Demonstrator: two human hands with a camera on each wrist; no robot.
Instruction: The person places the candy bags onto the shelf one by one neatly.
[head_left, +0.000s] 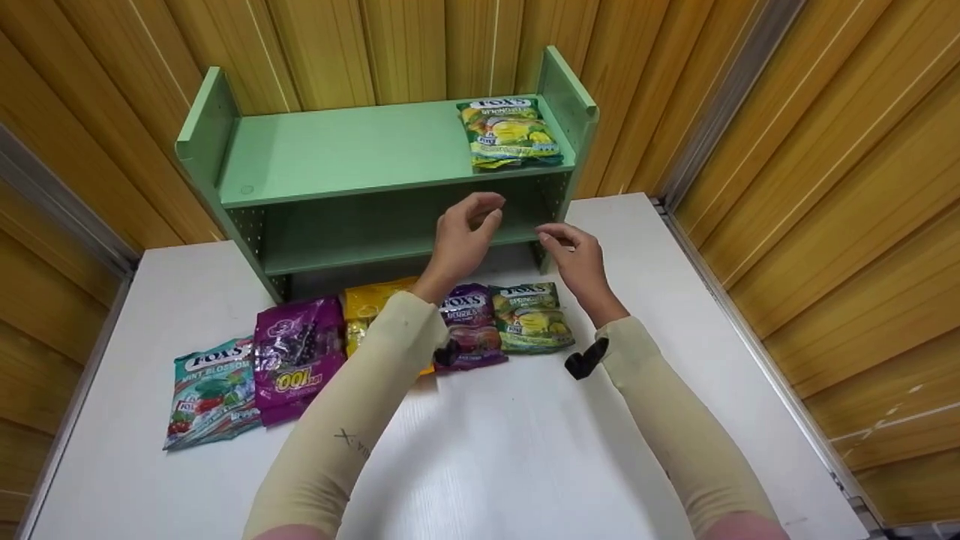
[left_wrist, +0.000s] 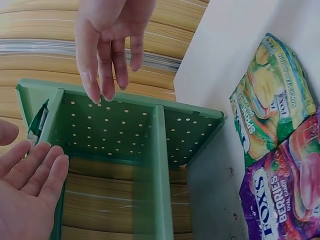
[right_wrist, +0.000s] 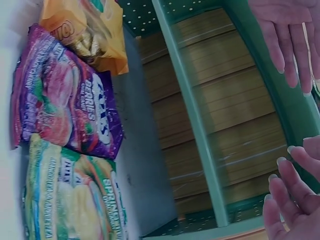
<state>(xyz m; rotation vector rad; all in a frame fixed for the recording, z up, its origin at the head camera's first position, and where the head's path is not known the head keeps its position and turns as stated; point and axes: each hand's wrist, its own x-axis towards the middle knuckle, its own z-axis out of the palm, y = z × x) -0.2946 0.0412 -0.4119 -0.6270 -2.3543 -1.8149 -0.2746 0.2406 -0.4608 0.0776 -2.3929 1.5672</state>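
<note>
My left hand (head_left: 463, 238) hovers in front of the green shelf's (head_left: 337, 150) lower opening, fingers loosely bent with nothing between them. To its right, my right hand (head_left: 577, 262) hangs near the shelf's right side panel, relaxed and holding nothing. Above them, a green and yellow Fox's candy bag (head_left: 510, 133) lies on the top board at the right end. Below the hands, another green and yellow Fox's bag (head_left: 531, 319) and a purple Fox's Berries bag (head_left: 472, 330) lie on the white table. In the left wrist view, the left hand (left_wrist: 30, 185) is palm up.
Further left on the table are a yellow bag (head_left: 367, 304), a magenta bag (head_left: 296, 356) and a teal Fox's Mint Blossom bag (head_left: 214, 394), side by side. Wood-look walls (head_left: 847, 187) stand behind and to both sides of the white table (head_left: 510, 450).
</note>
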